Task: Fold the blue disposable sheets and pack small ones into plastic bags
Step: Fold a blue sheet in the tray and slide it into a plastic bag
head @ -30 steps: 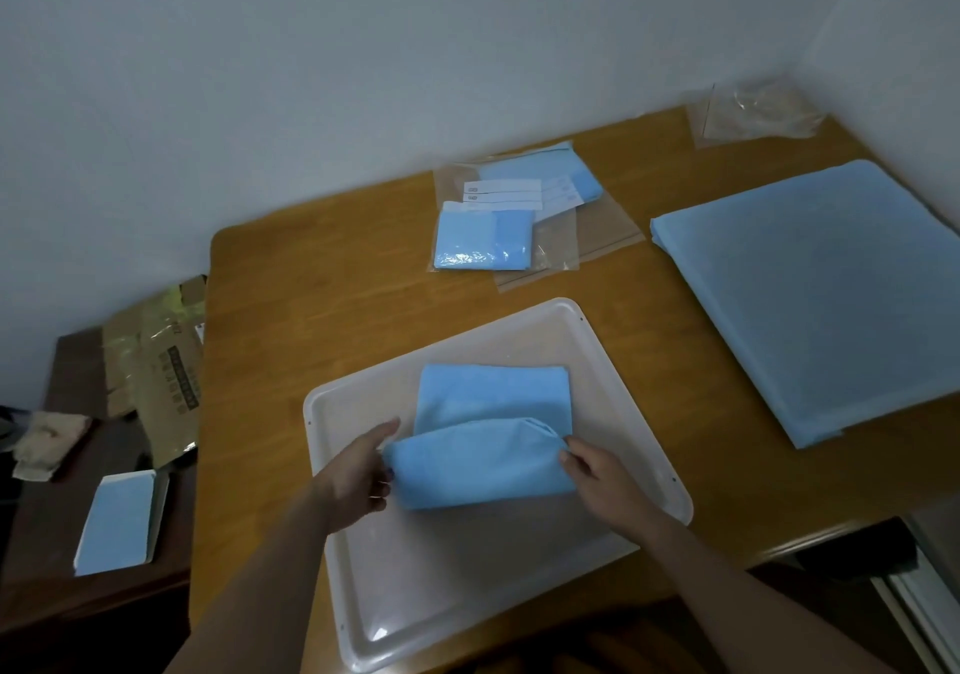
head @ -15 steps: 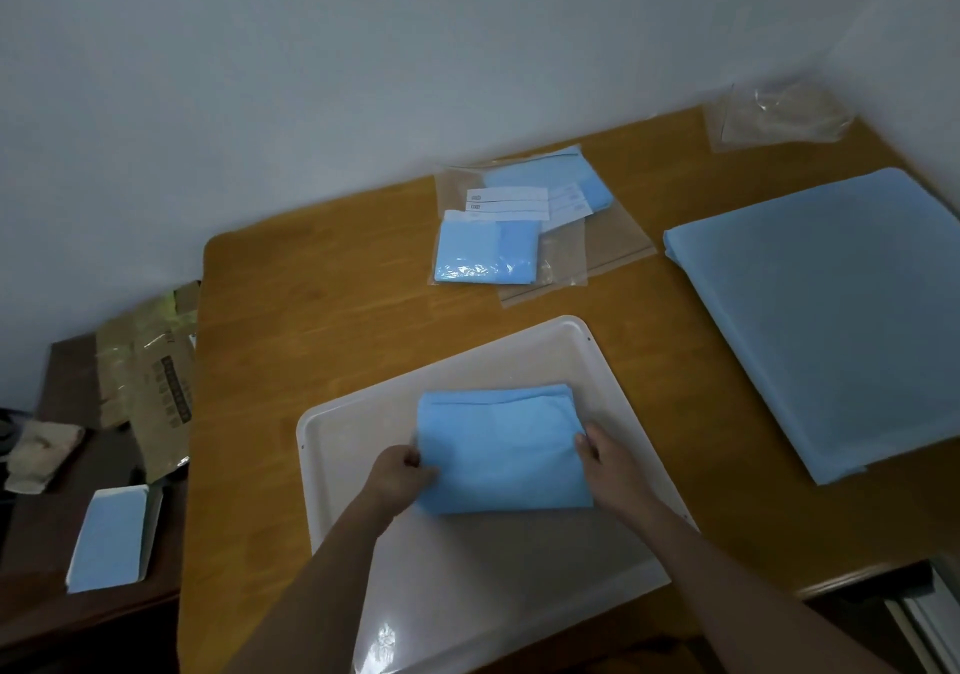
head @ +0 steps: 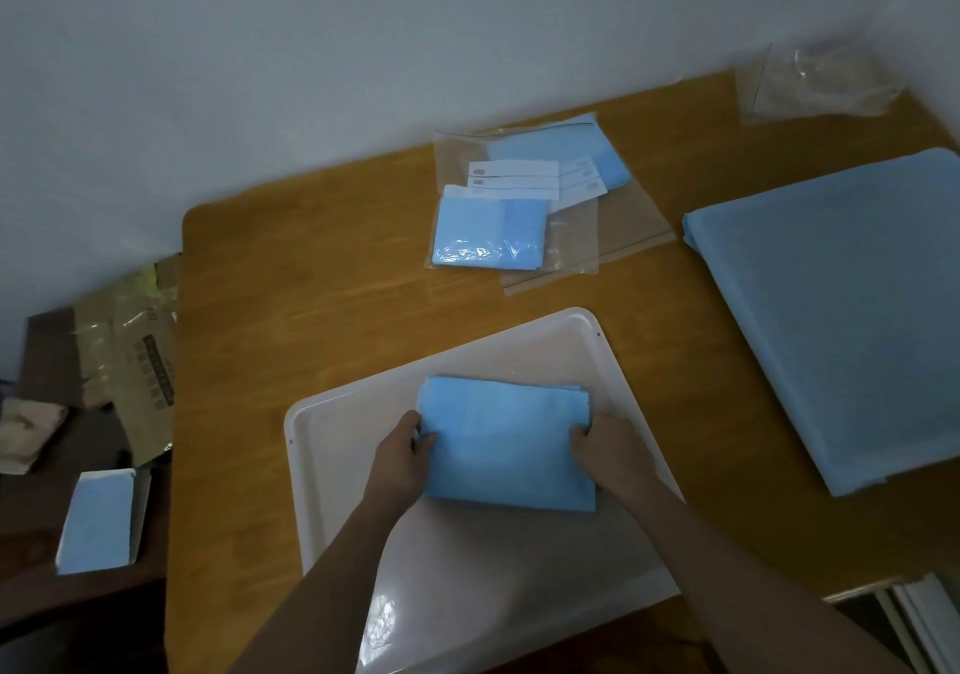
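Folded blue sheet (head: 506, 445): lies in white tray (head: 332, 413) on bench (head: 322, 268). Left hand (head: 402, 458) and right hand (head: 605, 447) grip its side edges. Risk: layers may spring open or skew if either grip loosens.

One camera on my head, looking forward and down over the table.

It sits close above my two forearms, which rise from the lower edge to the white plastic tray (head: 322, 445) at lower centre. The wide lens takes in the whole brown wooden tabletop (head: 311, 284), tilted in the frame, up to the pale wall (head: 363, 50) at its far edge. At left it also catches a lower dark side surface (head: 47, 507). No second view shares this scene.
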The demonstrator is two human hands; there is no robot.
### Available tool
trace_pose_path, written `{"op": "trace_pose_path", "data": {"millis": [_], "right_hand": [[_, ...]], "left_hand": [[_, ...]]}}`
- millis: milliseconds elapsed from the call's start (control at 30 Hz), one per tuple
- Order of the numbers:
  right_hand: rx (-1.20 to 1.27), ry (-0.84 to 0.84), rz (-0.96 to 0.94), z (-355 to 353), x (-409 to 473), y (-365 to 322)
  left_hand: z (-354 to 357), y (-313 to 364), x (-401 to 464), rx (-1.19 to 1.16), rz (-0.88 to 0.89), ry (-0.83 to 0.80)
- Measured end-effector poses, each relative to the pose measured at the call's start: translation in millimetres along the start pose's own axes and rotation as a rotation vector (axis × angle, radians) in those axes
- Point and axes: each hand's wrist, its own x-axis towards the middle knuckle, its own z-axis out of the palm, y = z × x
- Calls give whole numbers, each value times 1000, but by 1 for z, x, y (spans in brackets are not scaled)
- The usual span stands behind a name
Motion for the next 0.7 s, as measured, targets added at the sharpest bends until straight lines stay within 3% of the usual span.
{"op": "trace_pose_path", "data": {"millis": [100,267,367,467,533,567,633,700], "right_hand": [[-130,103,-40,-8,-5,-2],[-168,98,-271,-14,-3,-2],[-155,112,-236,-12,-2,0],[-129,44,-228,-7,-4,2],[-72,-94,-210,-5,-6,5],[-44,-160,-209,-4,-9,8],[0,-208,-235,-1,-15,13],[45,-140,-276,2,-22,18]], "left_hand": [[-1,5,5,38,-37,59],[-16,8,5,156,-341,183],[-18,2,0,50,-477,47],[-20,2,-3,-355,-564,-9],[-20,5,-2,-596,-507,55],[-20,5,-2,-606,-442,115],[-18,4,-5,-400,-267,221],[-17,-1,-14,-73,-19,244]]}}
